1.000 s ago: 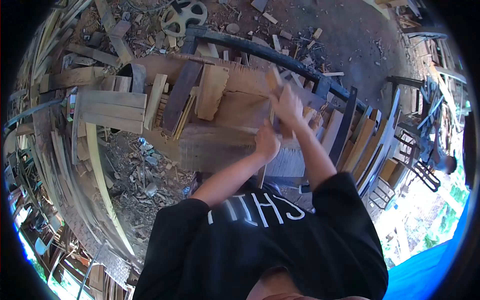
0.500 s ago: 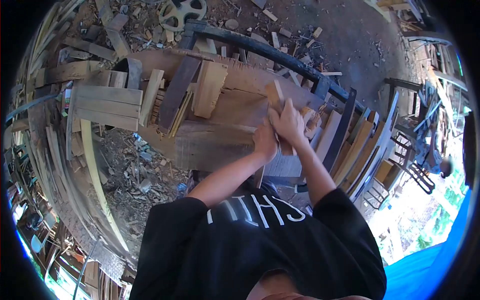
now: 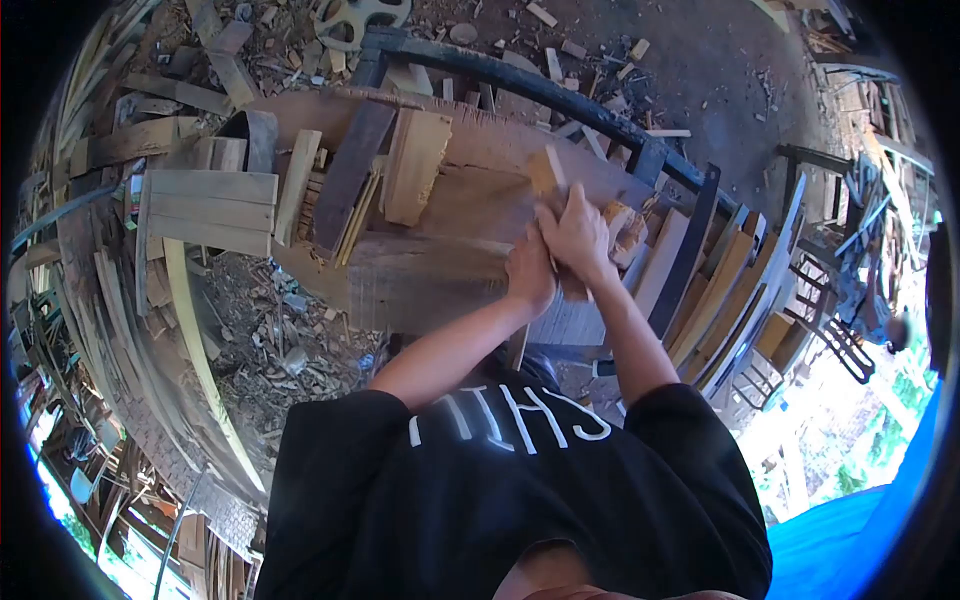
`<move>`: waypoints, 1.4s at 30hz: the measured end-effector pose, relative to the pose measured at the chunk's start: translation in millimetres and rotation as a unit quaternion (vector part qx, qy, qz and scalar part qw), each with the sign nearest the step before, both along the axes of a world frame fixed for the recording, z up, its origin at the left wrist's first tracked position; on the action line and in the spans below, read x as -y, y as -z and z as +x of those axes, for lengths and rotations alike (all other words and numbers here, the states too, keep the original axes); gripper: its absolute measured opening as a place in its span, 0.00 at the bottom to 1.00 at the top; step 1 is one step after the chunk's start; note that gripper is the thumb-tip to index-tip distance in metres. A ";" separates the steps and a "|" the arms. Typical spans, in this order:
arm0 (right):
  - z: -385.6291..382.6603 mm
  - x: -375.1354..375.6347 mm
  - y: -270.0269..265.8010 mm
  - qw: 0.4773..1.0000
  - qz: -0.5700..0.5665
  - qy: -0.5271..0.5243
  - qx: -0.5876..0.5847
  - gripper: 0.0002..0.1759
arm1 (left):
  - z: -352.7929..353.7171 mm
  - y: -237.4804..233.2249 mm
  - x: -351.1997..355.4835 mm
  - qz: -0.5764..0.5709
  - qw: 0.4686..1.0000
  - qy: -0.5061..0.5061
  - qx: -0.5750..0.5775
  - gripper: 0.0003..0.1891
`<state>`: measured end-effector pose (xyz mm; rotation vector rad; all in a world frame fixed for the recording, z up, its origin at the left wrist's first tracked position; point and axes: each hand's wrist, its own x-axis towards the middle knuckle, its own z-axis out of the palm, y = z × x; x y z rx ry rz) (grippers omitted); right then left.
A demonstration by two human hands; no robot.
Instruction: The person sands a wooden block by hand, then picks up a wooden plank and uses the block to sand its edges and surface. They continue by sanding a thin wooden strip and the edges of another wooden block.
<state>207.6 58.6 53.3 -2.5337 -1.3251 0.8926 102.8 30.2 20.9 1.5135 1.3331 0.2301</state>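
Observation:
My left hand (image 3: 530, 272) and my right hand (image 3: 577, 236) are pressed together over a wide wooden board (image 3: 430, 285) on the workbench. My right hand is closed round a small light wooden block (image 3: 546, 172) whose end sticks out above the fingers. My left hand grips a thin wooden strip (image 3: 518, 348) that runs down toward my body; its upper end is hidden in the fist. Both forearms reach out from my black shirt (image 3: 520, 480).
Boards and offcuts (image 3: 215, 210) are stacked on the bench at the left. A dark curved metal rail (image 3: 540, 95) edges its far side. Planks (image 3: 725, 290) lean at the right, next to a chair frame (image 3: 835, 335). Chips and scraps (image 3: 290, 340) litter the ground.
My right hand, raised and blurred a second ago, has come down with the block and now rests against my left hand. The view has shifted slightly.

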 end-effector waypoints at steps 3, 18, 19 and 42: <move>24.2 -46.6 37.4 0.997 0.061 0.017 0.042 0.28 | -4.1 15.8 5.1 0.012 0.998 0.040 -0.050 0.17; 32.2 -61.7 40.2 0.995 0.076 0.049 0.035 0.27 | -6.0 20.3 7.6 0.059 0.996 0.042 -0.044 0.19; 29.7 -57.3 36.3 0.996 0.061 0.053 0.023 0.26 | -6.9 17.7 6.3 0.074 0.995 0.052 -0.038 0.19; 33.4 -48.1 43.4 0.994 0.089 0.055 0.019 0.30 | -5.7 60.2 20.4 0.056 0.997 0.044 -0.042 0.15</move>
